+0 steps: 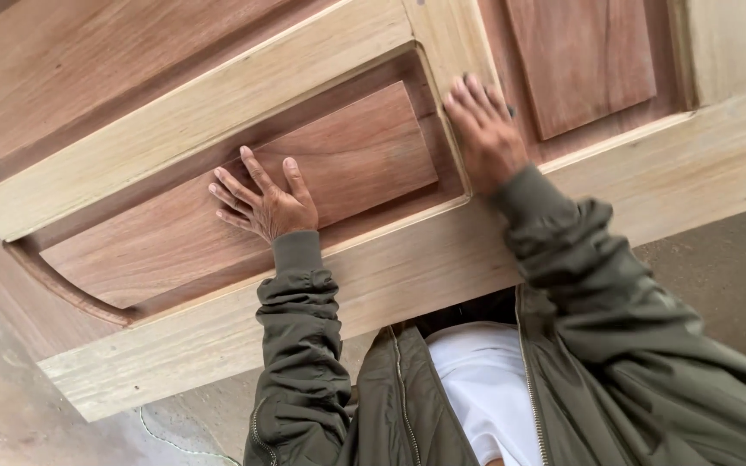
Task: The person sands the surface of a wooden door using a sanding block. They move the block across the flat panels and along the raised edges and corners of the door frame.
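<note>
A wooden panelled door (407, 267) lies flat in front of me, with pale frame rails and reddish-brown raised panels. My left hand (265, 205) rests palm down with fingers spread on the lower edge of a reddish raised panel (356, 151). My right hand (483, 129) lies flat on the pale upright rail (442, 39) between two panels, fingers pointing away from me. A small dark bit shows by its far fingers; I cannot tell what it is. Neither hand grips anything. Both arms wear olive-green jacket sleeves.
A second reddish panel (580, 60) sits to the right of my right hand, and a larger one (88, 78) fills the upper left. Grey concrete floor (10, 414) shows below the door's edge, with a thin light cord (174, 442) on it.
</note>
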